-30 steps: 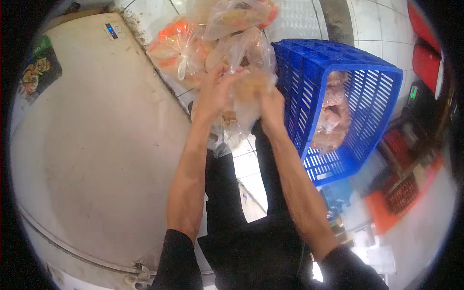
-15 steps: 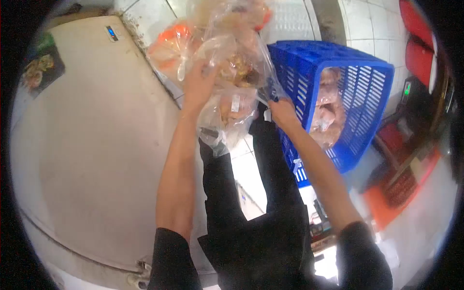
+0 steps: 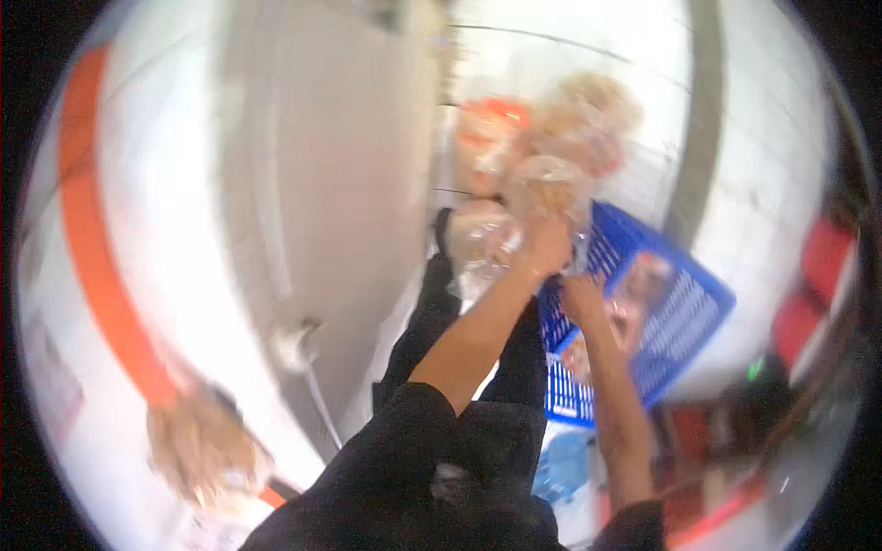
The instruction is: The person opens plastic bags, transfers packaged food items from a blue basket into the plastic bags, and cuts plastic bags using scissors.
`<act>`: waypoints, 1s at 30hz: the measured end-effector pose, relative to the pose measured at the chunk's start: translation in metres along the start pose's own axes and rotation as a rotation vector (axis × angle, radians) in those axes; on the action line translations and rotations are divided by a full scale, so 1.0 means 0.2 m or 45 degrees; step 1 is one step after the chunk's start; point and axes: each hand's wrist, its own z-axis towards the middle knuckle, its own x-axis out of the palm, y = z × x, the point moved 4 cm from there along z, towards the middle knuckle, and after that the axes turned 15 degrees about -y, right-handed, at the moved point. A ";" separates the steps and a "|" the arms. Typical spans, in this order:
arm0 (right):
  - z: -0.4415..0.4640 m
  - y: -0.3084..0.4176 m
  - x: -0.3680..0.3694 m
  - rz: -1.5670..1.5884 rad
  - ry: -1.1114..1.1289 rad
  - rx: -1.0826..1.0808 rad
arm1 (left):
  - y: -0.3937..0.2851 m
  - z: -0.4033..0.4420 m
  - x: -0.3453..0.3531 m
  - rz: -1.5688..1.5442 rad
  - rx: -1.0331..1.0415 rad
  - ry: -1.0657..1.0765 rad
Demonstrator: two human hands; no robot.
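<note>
My left hand [image 3: 548, 246] is closed on a clear plastic bag [image 3: 549, 188] that holds something yellowish-brown. My right hand [image 3: 582, 298] is curled beside it, gripping the bag's edge next to the blue basket's rim. Motion blur softens the fingers of both hands. Another clear bag [image 3: 480, 241] with pale contents rests on the floor to the left. Behind it stands a bag with orange markings [image 3: 496, 138], and a further clear bag [image 3: 602, 110] lies at the back. The blue plastic basket [image 3: 694, 308] has wrapped, pinkish packages [image 3: 634, 294] inside.
A large pale chest-like appliance [image 3: 354, 156] rises on the left. Red objects [image 3: 813, 275] stand at the right. Beyond the appliance, an orange strip [image 3: 101, 220] and a blurred brown bundle [image 3: 202, 441] show at the far left. Light tiles [image 3: 588, 37] cover the floor.
The view has swung left, so the bags and basket appear further right and lower. My left hand has moved closer to my right hand at the bag.
</note>
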 end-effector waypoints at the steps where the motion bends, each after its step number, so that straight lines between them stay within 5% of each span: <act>1: 0.00 0.12 -0.09 0.074 0.102 0.119 | 0.05 -0.05 -0.10 -0.058 -0.118 0.283; 2: -0.03 0.18 -0.12 0.242 0.046 0.091 | 0.07 -0.11 -0.22 -0.154 -0.238 0.554; 4: -0.14 0.26 -0.12 0.515 -0.107 0.053 | 0.10 -0.38 -0.47 -0.468 -0.054 -0.167; 7: -0.28 0.49 -0.38 0.799 -0.141 -0.004 | 0.12 -0.69 -1.03 -0.487 -0.181 -0.294; 11: -0.56 0.60 -0.61 0.361 0.031 -0.119 | 0.17 -1.05 -1.88 -0.224 -0.599 -0.904; 15: -0.68 0.20 -0.46 0.324 -0.037 -0.248 | 0.47 -0.98 -2.38 -0.004 -0.624 -1.304; 19: -0.87 0.24 -0.74 0.970 -0.073 0.089 | 0.80 -0.49 -2.65 -0.072 -0.407 -1.456; 22: -0.94 0.11 -0.80 1.028 -0.155 0.328 | 1.12 -0.20 -2.57 0.292 -0.304 -1.285; 26: -1.11 0.23 -0.95 1.426 -0.321 0.599 | 1.24 -0.12 -2.75 0.339 -0.506 -0.922; 30: -1.24 0.26 -0.91 1.469 -0.361 0.745 | 1.35 0.00 -3.09 0.140 -0.323 -1.414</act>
